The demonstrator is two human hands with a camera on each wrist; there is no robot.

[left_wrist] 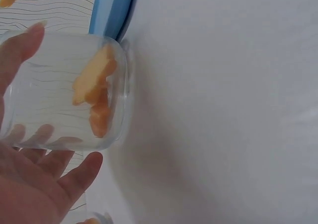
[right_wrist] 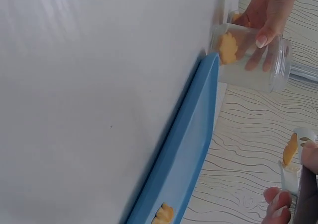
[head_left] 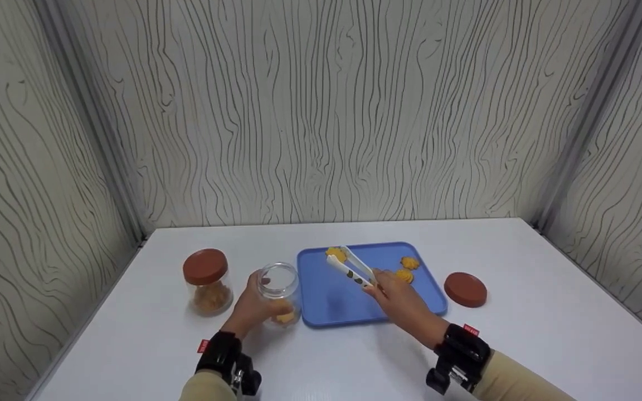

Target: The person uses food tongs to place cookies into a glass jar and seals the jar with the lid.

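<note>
My left hand [head_left: 254, 306] grips a clear jar [head_left: 279, 281] at the left edge of a blue tray [head_left: 318, 312]. Thumb and fingers wrap its sides, and its mouth has no lid. In the left wrist view, yellow cookies [left_wrist: 94, 77] lie at the jar's bottom. With my right hand [head_left: 402, 298] I hold white patterned tongs [head_left: 357, 277]. Their tips pinch a flower-shaped cookie [head_left: 335, 254] above the tray, also seen in the right wrist view, apart from the jar. Two more cookies [head_left: 409, 263] lie on the tray's right side.
A second jar [head_left: 212, 298] with a brown-red lid [head_left: 205, 266] stands at the left and holds cookies. Another brown-red lid [head_left: 466, 289] lies on the white table [head_left: 321, 362] right of the tray. Patterned panels [head_left: 321, 111] rise behind and at both sides.
</note>
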